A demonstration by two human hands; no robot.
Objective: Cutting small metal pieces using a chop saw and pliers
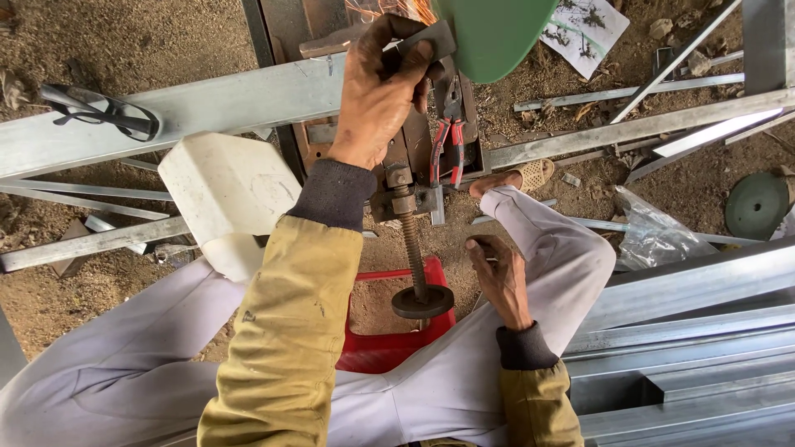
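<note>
My left hand (377, 95) reaches forward and is closed on a dark flat metal piece (432, 40) at the edge of a green saw guard (493, 29). Orange sparks (389, 8) fly just behind the hand. Below it a rusty vise (406, 194) holds a long galvanised steel profile (207, 103), and the vise's threaded screw ends in a round hand wheel (422, 302). Red-handled pliers (447, 149) lie on the machine base. My right hand (497, 281) rests on my right knee with its fingers curled and nothing seen in it.
I sit on a red stool (389, 343). A white plastic container (224, 190) stands left of the vise, with safety glasses (99, 112) on the profile. Stacked steel profiles (687, 348) lie at the right, and loose bars, a plastic bag (654, 232) and a green disc (758, 203) lie on the dirt.
</note>
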